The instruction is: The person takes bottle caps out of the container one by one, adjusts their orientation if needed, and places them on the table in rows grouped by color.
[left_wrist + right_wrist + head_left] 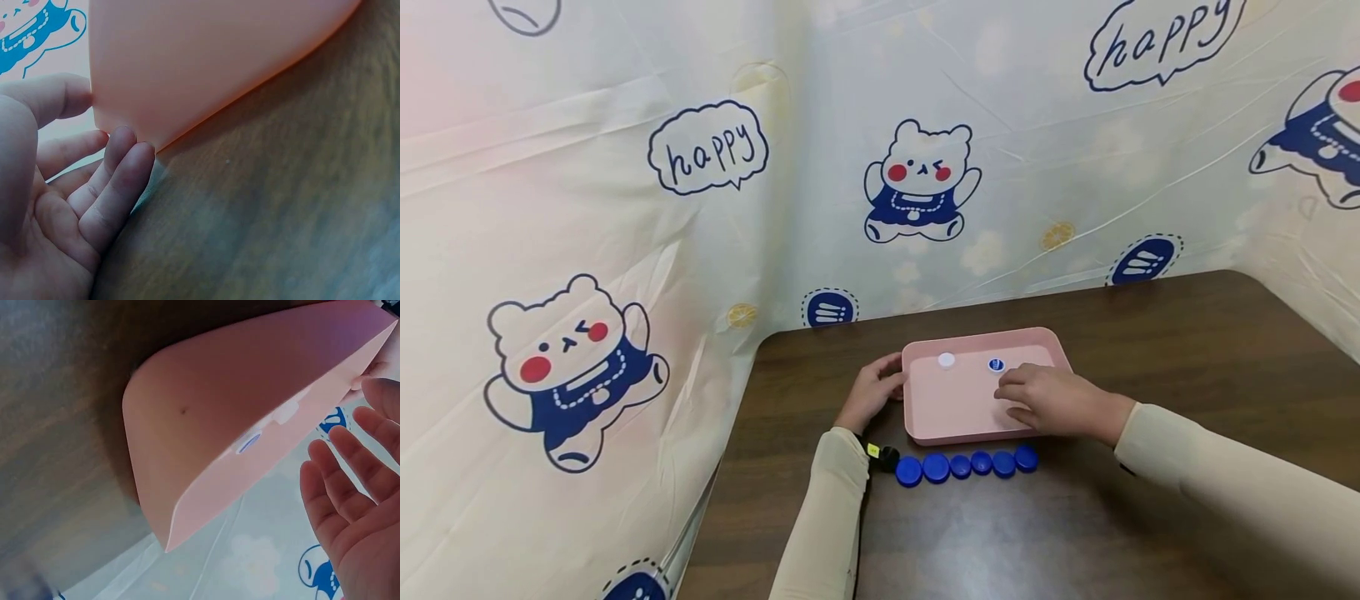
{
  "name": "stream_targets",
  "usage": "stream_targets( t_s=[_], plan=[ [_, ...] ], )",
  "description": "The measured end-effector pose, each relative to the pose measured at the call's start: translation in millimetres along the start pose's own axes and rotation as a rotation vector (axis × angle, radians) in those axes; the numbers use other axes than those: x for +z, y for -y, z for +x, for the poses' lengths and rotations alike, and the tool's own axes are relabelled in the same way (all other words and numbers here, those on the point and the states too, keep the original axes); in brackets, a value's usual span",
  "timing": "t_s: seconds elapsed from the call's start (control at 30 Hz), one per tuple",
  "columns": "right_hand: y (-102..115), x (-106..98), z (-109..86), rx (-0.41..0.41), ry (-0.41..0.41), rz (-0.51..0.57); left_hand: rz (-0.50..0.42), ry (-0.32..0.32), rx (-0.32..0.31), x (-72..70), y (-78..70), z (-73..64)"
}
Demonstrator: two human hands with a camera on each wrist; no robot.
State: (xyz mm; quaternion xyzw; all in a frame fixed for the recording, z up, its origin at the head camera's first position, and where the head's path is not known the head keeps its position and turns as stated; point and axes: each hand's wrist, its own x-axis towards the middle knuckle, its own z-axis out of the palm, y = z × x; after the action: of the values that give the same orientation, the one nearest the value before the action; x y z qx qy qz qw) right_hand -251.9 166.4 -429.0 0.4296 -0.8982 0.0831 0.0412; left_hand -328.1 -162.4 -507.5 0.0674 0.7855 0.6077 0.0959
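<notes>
A shallow pink tray [951,408] lies on the brown table. Inside it sit a white round cap [946,361] and a white cap with a blue printed top [996,365]. At the tray's left end, my left hand [871,392] rests its fingertips against the outer wall, fingers loosely bent in the left wrist view. My right hand [1056,402] hovers over the right part of the tray, just in front of the printed cap. Its fingers [356,469] are spread and relaxed, with nothing held in the right wrist view.
In front of the tray, several blue bottle caps [960,467] form a row on the table [970,542]. The row's left end is close to a black wrist device [887,458] on the left arm. Behind the table hangs a cloth [820,167] printed with cartoon bears.
</notes>
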Motion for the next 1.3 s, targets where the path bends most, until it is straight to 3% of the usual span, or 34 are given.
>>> stream_targets(
  t_s=[0.23, 0.57, 0.77, 1.13, 1.3],
  plan=[
    [-7, 1, 8.7, -0.007, 0.002, -0.023, 0.014, -0.028, 0.020, 1.6, -0.4, -2.4],
    [-19, 9, 18.9, 0.070, 0.036, 0.012, 0.037, -0.033, 0.016, 2.6, -2.8, -2.6],
    [-24, 14, 22.6, 0.051, 0.027, -0.004, 0.042, -0.035, 0.009, 2.4, -1.4, -3.4],
    [-29, 20, 29.2, 0.028, 0.007, -0.032, -0.004, -0.034, 0.030, 2.5, 0.2, -1.9],
    [-30, 22, 30.9, 0.062, 0.051, -0.014, -0.021, -0.028, 0.038, 3.2, 2.3, -0.7]
  ],
)
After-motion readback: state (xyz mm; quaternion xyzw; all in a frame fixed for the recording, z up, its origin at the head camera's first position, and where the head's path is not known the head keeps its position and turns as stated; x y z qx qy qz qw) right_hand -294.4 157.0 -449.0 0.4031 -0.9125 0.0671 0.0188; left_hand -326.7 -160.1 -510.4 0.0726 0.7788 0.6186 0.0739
